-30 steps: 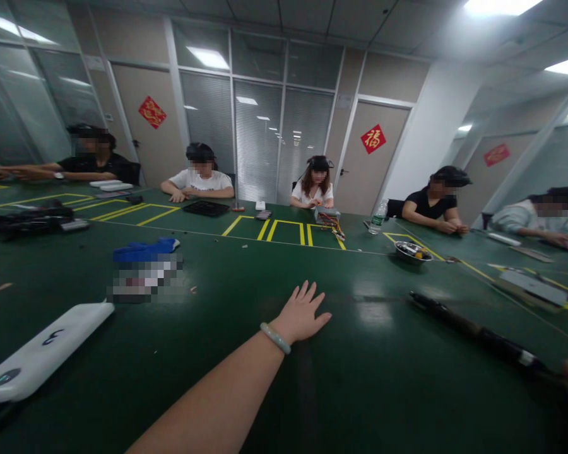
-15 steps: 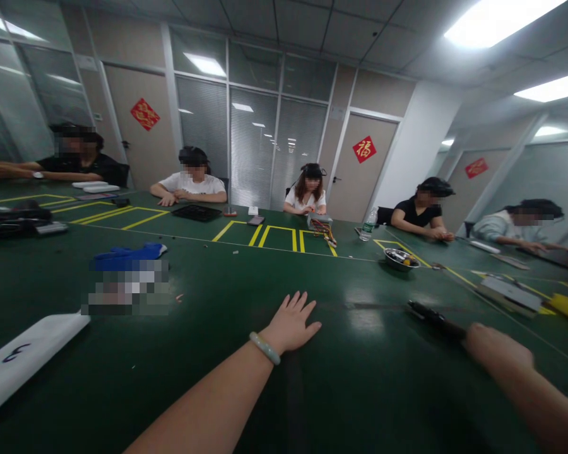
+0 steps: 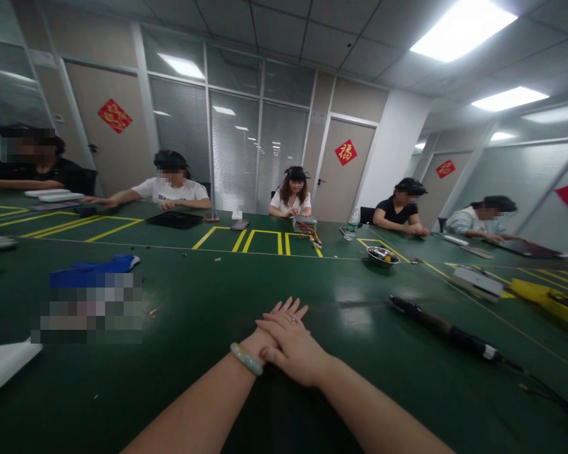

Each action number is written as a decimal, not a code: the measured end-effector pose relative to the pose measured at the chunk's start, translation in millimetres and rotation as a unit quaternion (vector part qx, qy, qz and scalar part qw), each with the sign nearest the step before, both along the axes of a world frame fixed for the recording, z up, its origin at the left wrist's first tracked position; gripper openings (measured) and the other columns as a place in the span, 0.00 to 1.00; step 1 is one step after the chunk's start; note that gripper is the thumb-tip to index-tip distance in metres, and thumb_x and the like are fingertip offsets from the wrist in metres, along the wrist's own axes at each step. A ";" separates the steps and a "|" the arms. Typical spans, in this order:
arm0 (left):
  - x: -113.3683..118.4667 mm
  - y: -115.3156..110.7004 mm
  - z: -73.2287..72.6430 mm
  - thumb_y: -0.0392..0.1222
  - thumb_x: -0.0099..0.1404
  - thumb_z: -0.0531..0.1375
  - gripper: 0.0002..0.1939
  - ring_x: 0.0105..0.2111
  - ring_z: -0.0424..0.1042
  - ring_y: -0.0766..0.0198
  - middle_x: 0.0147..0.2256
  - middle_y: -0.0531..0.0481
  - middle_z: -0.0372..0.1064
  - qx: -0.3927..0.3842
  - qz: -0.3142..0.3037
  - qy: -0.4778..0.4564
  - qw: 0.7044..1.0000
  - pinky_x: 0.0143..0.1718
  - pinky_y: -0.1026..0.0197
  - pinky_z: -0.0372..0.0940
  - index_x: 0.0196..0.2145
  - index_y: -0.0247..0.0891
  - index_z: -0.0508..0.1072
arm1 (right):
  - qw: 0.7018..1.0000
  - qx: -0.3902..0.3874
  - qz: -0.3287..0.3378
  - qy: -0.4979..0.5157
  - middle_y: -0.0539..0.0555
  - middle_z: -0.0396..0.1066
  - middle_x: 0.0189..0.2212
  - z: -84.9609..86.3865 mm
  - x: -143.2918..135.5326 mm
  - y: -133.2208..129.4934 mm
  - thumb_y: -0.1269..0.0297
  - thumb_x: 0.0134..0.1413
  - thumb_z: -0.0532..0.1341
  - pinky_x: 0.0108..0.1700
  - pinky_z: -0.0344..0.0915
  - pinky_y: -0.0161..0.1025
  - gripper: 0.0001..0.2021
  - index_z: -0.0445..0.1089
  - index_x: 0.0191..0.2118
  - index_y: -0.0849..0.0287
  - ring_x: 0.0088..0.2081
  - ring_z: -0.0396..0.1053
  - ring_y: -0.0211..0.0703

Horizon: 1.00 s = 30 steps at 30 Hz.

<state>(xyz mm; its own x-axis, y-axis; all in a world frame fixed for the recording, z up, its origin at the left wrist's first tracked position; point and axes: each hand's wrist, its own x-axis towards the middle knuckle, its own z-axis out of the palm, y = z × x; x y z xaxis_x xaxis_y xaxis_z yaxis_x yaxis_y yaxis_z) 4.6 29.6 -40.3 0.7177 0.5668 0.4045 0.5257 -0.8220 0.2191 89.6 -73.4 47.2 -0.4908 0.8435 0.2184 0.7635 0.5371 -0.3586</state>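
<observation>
My right hand point(image 3: 299, 352) lies on top of my left hand point(image 3: 257, 343), fingers loose and grasping nothing. The long black tool point(image 3: 445, 329) is on the bench point(image 3: 184, 378) to the right, nearer my right hand. It slants, tip pointing away and left.

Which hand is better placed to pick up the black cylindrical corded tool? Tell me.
The right hand, probably: it lies on top of the left hand, nearer the black tool.

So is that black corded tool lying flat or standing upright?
Lying flat: the black tool stretches lengthwise along the green table, its cord trailing off toward the right.
</observation>
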 end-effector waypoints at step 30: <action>-22.4 -16.5 52.2 0.62 0.69 0.44 0.30 0.66 0.41 0.54 0.66 0.49 0.40 -0.075 -0.056 0.066 0.993 0.63 0.46 0.40 0.65 0.51 0.50 | 0.914 0.124 -0.387 0.003 0.63 0.54 0.62 -3.4 160.4 23.1 0.49 0.61 0.50 0.62 0.46 0.55 0.30 0.53 0.64 0.59 0.63 0.49 0.54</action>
<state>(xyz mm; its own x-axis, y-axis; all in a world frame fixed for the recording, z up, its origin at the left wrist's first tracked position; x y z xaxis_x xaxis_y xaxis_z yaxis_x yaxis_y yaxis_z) -17.8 13.1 11.9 0.8201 0.5279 0.2206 0.4656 -0.8399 0.2788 250.1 -50.3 43.8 0.2341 0.8614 0.4507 0.9473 -0.0978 -0.3051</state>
